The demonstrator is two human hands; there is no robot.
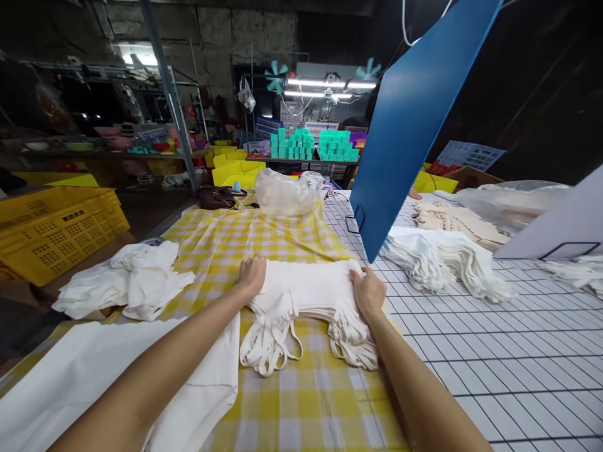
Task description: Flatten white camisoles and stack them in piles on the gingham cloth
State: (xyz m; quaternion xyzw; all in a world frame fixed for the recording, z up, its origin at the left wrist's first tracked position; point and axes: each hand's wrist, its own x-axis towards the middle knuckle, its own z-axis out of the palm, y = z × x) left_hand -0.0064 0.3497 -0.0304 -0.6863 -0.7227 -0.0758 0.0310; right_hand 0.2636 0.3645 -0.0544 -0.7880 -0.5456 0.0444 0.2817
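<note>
A stack of cream cloth bags point(308, 285) with long strap handles lies on the yellow checked tablecloth point(221, 242) in front of me. My left hand point(252, 274) grips the stack's left edge and my right hand point(368, 292) grips its right edge. The strap handles point(271, 342) hang toward me in loops. A flat white cloth piece point(70, 376) lies under my left forearm.
A blue board point(409, 119) leans above the white gridded table point(494, 351). More cream bag stacks point(443, 263) lie to the right, crumpled white cloth point(127, 276) to the left. Yellow crates point(56, 226), a clear plastic bag point(287, 191) and a dark handbag point(217, 198) stand farther back.
</note>
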